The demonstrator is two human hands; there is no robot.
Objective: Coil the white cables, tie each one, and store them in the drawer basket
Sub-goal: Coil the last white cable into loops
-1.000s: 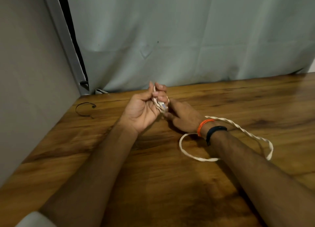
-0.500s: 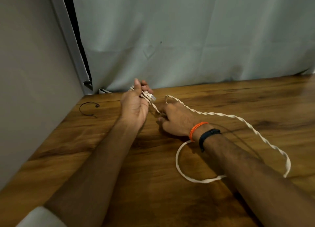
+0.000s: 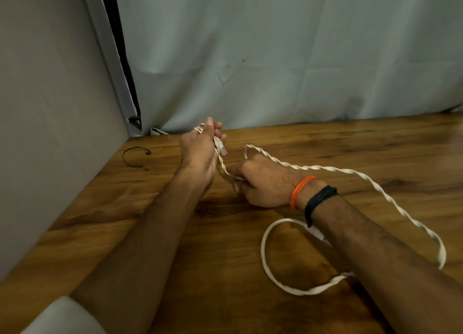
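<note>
One white cable (image 3: 333, 169) lies in loose loops on the table (image 3: 250, 296), its plug end held up in the left hand (image 3: 200, 153), whose fingers (image 3: 213, 126) curl around a few turns. The right hand (image 3: 260, 183) pinches the strand just beside it. The coiling step looks in progress; next the slack must be drawn in and wound (no tying yet). One thin black tie (image 3: 135, 157) lies near the wall. I see no basket.

The wooden tabletop (image 3: 350, 143) lies bare at 1 to 2 o'clock. The white cable (image 3: 390, 203) loops across 3 to 5 o'clock, partly under the right forearm. A wall panel (image 3: 50, 133) bounds 9 o'clock; a curtain (image 3: 275, 57) bounds 12. A thin black tie (image 3: 135, 157) lies at 10 o'clock.
</note>
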